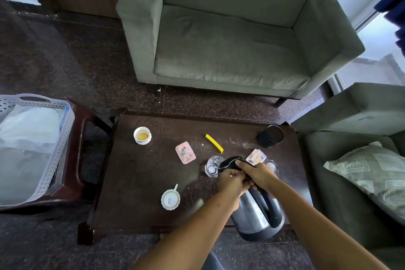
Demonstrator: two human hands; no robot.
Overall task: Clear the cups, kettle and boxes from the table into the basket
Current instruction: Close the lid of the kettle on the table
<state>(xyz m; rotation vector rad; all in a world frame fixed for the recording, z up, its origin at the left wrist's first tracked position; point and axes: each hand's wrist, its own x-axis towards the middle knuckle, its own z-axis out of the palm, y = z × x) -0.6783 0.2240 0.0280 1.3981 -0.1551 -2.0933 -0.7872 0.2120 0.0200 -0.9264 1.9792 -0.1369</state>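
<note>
We count one kettle (256,215), two boxes (185,152) (256,157), two glasses (212,166) (271,165), two white cups (142,135) (170,199) and one black cup (270,136). Left hand (230,182) and right hand (258,174) both grip the kettle's top, at the tabletop's (142,177) near right edge. Basket (43,149) sits left on a stool (85,129), open floor (76,61) around. Armchair (219,50) beyond.

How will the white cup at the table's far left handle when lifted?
The cup looks ceramic, so it is probably stiff and breakable. It holds brownish liquid, so tilting it would likely spill. Its squat shape suggests it won't tip easily.
</note>
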